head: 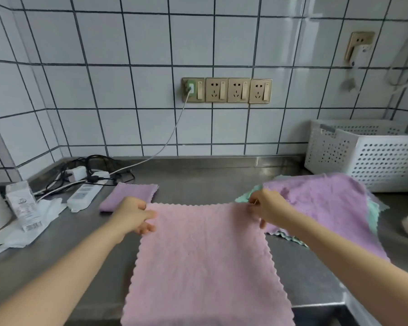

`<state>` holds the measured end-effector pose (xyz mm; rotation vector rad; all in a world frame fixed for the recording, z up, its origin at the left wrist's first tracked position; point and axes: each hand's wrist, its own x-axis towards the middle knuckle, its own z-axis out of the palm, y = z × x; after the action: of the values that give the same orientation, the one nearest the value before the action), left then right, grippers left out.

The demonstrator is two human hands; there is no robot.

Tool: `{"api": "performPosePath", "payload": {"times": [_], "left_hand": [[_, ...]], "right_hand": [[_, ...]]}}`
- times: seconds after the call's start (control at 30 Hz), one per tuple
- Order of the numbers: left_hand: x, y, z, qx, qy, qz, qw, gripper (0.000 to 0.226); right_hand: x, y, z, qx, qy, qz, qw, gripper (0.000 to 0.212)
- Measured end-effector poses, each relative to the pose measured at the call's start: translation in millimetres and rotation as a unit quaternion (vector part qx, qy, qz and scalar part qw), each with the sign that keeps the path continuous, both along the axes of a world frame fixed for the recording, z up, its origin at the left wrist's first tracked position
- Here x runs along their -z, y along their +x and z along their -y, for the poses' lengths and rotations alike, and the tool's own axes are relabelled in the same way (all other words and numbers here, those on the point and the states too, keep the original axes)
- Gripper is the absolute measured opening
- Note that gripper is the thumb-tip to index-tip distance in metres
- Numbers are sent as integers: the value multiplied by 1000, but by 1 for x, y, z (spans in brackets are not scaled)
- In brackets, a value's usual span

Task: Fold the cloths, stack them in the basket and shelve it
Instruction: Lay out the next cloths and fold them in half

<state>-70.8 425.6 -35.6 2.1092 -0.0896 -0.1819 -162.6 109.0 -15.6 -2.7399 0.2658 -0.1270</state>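
Head view: the left hand pinches the far left corner of the pink cloth, and the right hand pinches the far right corner. The far edge is stretched between them. The cloth lies unfolded on the steel counter, and its near edge overhangs the counter front.

A folded purple cloth lies just beyond the left hand. To the right, a stack of unfolded cloths, purple on top with green edges showing beneath, sits touching the pink cloth's right side. The white perforated basket stands behind that stack, against the tiled wall. No shelf is visible.

Probable faults from this state:

- Overhang: if either pinch slackens, the hanging portion may drag the cloth off the counter.
- Uneven fold: if the two corners travel at unequal rates toward the near edge, the scalloped edges will not align.
- Snagging: the right corner passes close to the unfolded stack; contact may shift or lift its top layer.
- Left-side clutter: the power strip, cables and paper carton lie near; a wide sweep may disturb them.
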Motion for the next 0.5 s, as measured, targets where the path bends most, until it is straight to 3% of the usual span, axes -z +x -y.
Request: {"api": "performPosePath", "payload": {"times": [0.07,0.13,0.17,0.23,0.27,0.4,0.5], "left_hand": [[-1,11,8,-42,-85,-8,996,39],[3,19,19,-70,-121,-1,990,18],[6,19,25,-81,-100,16,992,16],[21,8,35,-44,26,100,994,58],[28,-5,39,6,67,148,987,69],[52,-69,41,241,173,212,931,65],[62,-98,27,301,247,191,901,63]], "right_hand": [[1,18,-2,36,83,20,996,17],[9,34,-2,71,98,26,992,22],[15,39,-1,81,68,27,994,28],[29,38,-4,74,-12,37,996,43],[37,33,-7,52,-38,44,997,45],[66,-11,-23,-77,-94,51,991,40],[82,-50,-26,-166,-97,82,978,35]]}}
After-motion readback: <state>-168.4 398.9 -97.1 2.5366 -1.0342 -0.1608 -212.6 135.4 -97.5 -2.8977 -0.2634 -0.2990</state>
